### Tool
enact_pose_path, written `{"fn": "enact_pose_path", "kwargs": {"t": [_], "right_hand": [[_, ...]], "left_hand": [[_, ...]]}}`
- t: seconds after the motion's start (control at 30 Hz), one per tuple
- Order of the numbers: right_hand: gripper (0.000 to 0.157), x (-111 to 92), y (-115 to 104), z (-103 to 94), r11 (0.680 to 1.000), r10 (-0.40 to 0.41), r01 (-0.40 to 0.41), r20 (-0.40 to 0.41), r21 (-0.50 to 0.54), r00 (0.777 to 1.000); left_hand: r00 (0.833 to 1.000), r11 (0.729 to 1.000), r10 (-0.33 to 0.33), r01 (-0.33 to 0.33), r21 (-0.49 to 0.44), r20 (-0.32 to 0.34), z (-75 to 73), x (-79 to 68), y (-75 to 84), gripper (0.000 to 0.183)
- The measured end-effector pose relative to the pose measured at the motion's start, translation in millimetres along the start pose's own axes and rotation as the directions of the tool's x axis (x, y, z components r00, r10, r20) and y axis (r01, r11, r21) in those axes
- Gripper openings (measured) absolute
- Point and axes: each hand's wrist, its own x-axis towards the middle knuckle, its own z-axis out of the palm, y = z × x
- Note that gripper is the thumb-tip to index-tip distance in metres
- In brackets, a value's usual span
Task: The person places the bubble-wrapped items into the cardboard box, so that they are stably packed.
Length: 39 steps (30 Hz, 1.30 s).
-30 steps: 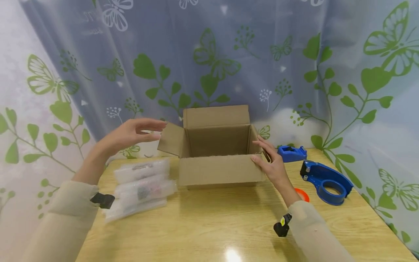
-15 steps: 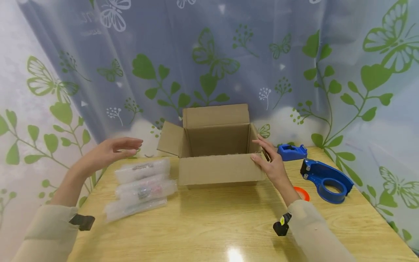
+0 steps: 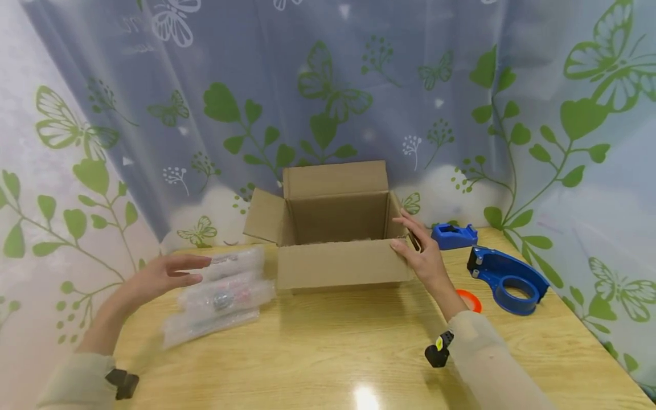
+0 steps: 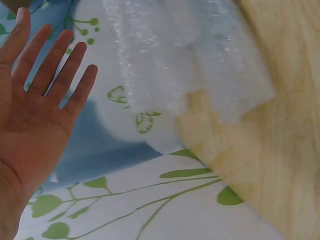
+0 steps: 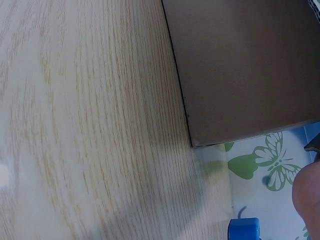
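Note:
An open cardboard box (image 3: 343, 265) stands mid-table, flaps folded outward and its inside partly visible. At its front right corner my right hand (image 3: 422, 253) grips it, thumb on the front flap and fingers over the right side. The right wrist view shows the box's side (image 5: 250, 65) and a bit of that hand (image 5: 307, 195). My left hand (image 3: 159, 277) hovers just left of several bubble-wrapped packages (image 3: 225, 296), its fingers extended and holding nothing. In the left wrist view its palm (image 4: 37, 125) is spread beside the bubble wrap (image 4: 155, 55).
Right of the box sit a small blue tape dispenser (image 3: 453, 236) and a larger blue tape dispenser (image 3: 517, 290) with a ring-shaped body. An orange ring (image 3: 470, 300) is partly hidden behind the right forearm. A patterned curtain (image 3: 328, 85) hangs behind the wooden table (image 3: 318, 347).
My left hand has left the box's left flap and moved down and left to beside the bubble-wrapped packages. The right hand keeps its hold on the box.

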Motion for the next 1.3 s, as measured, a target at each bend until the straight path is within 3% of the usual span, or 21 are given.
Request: {"fn": "enact_pose_path", "kwargs": {"t": [0.17, 0.27, 0.53, 0.7, 0.97, 1.3], "right_hand": [[0.047, -0.7, 1.1, 1.1, 1.000, 0.007, -0.007, 0.000, 0.005, 1.000], [0.047, -0.4, 1.4, 1.2, 1.000, 0.011, -0.011, 0.001, 0.000, 1.000], [0.046, 1.8, -1.4, 2.2, 1.000, 0.009, -0.009, -0.008, 0.004, 1.000], [0.046, 1.0, -6.7, 4.2, 1.000, 0.005, -0.005, -0.005, 0.016, 1.000], [0.048, 2.0, 0.2, 3.6, 1.000, 0.009, -0.009, -0.008, 0.019, 1.000], [0.045, 1.0, 0.3, 1.3, 1.000, 0.007, -0.007, -0.011, 0.001, 1.000]], "left_hand": [[1.000, 1.000, -0.009, 0.009, -0.020, 0.007, 11.8, -2.8, -16.7, 0.052], [1.000, 1.000, 0.021, -0.021, -0.019, 0.014, 18.9, -3.5, -25.0, 0.051], [0.999, 0.999, 0.029, -0.030, 0.041, 0.025, 38.6, -8.9, -46.7, 0.053], [0.999, 0.999, 0.033, -0.033, 0.007, 0.015, 48.4, -13.4, -57.1, 0.054], [0.995, 0.997, 0.060, -0.055, 0.058, -0.078, 62.2, -15.1, -61.7, 0.057], [0.994, 1.000, -0.004, 0.002, -0.023, -0.106, 73.7, -14.1, -59.5, 0.060]]}}
